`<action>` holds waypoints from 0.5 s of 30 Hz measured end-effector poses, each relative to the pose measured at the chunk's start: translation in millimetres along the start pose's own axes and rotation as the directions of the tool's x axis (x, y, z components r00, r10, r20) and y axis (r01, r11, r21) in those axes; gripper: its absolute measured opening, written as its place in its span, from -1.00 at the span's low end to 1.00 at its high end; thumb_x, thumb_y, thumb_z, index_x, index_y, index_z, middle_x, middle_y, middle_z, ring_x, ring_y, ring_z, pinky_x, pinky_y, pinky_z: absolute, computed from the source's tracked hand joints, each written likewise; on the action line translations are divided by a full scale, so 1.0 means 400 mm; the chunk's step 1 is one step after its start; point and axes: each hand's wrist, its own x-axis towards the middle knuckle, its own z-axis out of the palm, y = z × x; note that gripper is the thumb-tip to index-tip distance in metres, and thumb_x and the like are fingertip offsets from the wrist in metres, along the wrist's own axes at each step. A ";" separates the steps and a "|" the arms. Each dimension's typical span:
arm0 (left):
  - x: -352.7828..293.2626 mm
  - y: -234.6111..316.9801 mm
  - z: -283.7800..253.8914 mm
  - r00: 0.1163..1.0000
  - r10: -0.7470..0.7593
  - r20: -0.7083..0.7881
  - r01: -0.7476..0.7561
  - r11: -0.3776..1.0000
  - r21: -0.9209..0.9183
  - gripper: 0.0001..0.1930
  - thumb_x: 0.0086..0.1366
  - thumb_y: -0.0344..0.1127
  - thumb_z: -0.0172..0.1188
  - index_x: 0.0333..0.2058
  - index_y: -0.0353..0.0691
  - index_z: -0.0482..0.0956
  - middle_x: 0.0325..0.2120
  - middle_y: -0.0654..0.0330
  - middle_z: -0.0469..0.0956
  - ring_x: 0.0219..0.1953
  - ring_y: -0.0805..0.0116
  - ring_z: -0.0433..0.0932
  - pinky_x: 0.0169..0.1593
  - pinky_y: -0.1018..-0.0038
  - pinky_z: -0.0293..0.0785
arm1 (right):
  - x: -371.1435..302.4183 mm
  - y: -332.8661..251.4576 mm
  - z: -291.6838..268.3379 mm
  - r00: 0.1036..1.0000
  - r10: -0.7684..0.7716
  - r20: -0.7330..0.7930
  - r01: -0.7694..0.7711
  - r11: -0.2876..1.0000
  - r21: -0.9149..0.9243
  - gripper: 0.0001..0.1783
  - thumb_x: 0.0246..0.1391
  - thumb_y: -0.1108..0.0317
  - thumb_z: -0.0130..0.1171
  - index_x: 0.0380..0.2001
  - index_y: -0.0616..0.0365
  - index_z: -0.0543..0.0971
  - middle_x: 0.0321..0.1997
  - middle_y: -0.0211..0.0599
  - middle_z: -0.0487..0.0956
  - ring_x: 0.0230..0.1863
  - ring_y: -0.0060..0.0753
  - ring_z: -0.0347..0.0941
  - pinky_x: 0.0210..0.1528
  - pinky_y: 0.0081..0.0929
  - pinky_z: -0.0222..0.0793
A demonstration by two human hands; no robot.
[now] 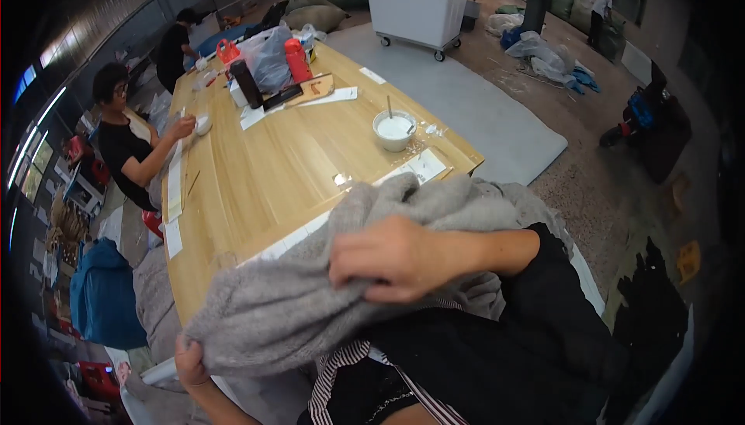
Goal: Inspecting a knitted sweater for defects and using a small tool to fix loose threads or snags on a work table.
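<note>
A big grey furry cloth [272, 320] lies bunched over the near edge of the table and across my lap. Its left end is pinched by my left hand [191, 361], the thumb showing along the edge. Reaching across from the right, my right hand [388, 258] rests on top of the heap with its fingers curled into the folds; motion blurs it slightly. Beyond the cloth stands a white bowl [394, 144] of white paste or powder, with a stick upright in it.
The long wooden table [272, 184] carries bottles, a plastic bag [272, 57] and paper strips. A co-worker [128, 138] sits on its left side, another farther back. A white wheeled bin [419, 14] stands beyond; a blue bag [107, 293] is at left.
</note>
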 end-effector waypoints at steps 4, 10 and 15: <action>-0.081 -0.133 0.038 0.859 -0.498 0.116 0.213 0.555 0.804 -0.75 0.16 -0.32 0.18 -0.21 -0.29 0.62 -0.42 -0.04 0.61 -0.39 0.22 0.58 -0.21 0.40 0.47 | -0.094 0.106 0.257 0.934 0.052 0.354 -0.110 0.983 0.146 -0.71 -0.05 0.40 0.23 -0.19 0.16 0.53 -0.18 -0.29 0.51 -0.20 -0.14 0.51 -0.22 -0.33 0.46; -0.108 -0.338 0.145 0.903 -0.415 0.111 0.197 0.630 0.751 -0.41 0.03 -0.29 0.41 0.06 -0.32 0.47 -0.10 0.00 0.53 -0.02 0.11 0.51 0.08 0.38 0.39 | -0.229 0.227 0.451 0.771 0.332 0.544 -0.582 0.715 0.387 -0.69 0.10 0.28 0.15 -0.14 0.21 0.61 -0.14 -0.17 0.55 -0.11 -0.14 0.51 -0.08 -0.36 0.41; -0.053 -0.356 0.253 0.927 -0.314 0.208 0.121 0.773 0.623 -0.42 0.03 -0.30 0.41 0.05 -0.34 0.47 -0.15 0.03 0.55 -0.06 0.12 0.53 0.08 0.39 0.39 | -0.227 0.235 0.456 0.713 0.420 0.562 -0.677 0.620 0.396 -0.67 0.08 0.33 0.18 -0.08 0.19 0.59 -0.13 -0.20 0.53 -0.16 -0.25 0.50 -0.13 -0.41 0.40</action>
